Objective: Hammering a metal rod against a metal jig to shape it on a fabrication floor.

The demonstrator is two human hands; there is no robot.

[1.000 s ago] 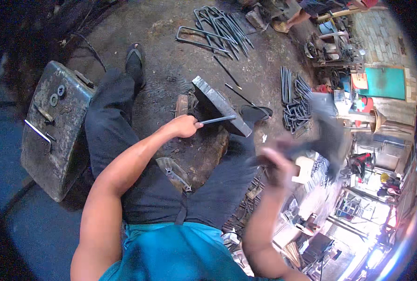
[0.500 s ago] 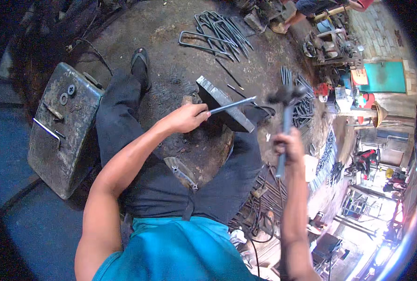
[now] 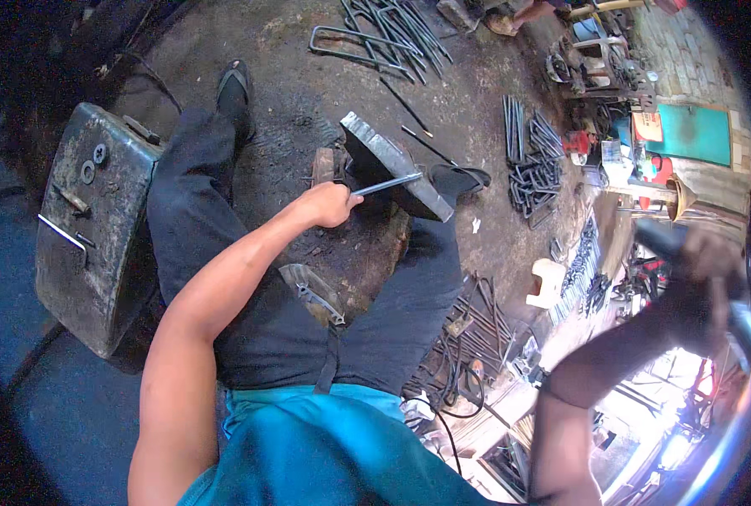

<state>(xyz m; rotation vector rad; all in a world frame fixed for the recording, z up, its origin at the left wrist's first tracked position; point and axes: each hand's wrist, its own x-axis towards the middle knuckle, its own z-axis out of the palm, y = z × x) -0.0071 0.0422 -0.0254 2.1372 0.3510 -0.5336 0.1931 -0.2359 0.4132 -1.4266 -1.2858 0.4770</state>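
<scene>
My left hand [image 3: 332,205] is closed around one end of a grey metal rod [image 3: 388,184]. The rod's other end lies across the top of a thick steel block [image 3: 396,169], which stands tilted between my legs. Far out to the right, my right hand [image 3: 706,257] is raised and wrapped around a hammer [image 3: 742,329]. Motion smears both this hand and the hammer, so the head's exact angle is unclear. A brownish block [image 3: 323,164] sits just beyond my left hand.
A worn metal box [image 3: 97,244] at my left carries washers and a bent rod [image 3: 62,232]. Bent bars [image 3: 392,42] lie ahead on the floor, with more U-shaped pieces [image 3: 536,173] at the right. Thin rods and a black cable [image 3: 477,384] lie beside my right thigh.
My right hand has swung the hammer up and out to the right, away from the block. The left hand still holds the rod on the block. The whole view has shifted slightly.
</scene>
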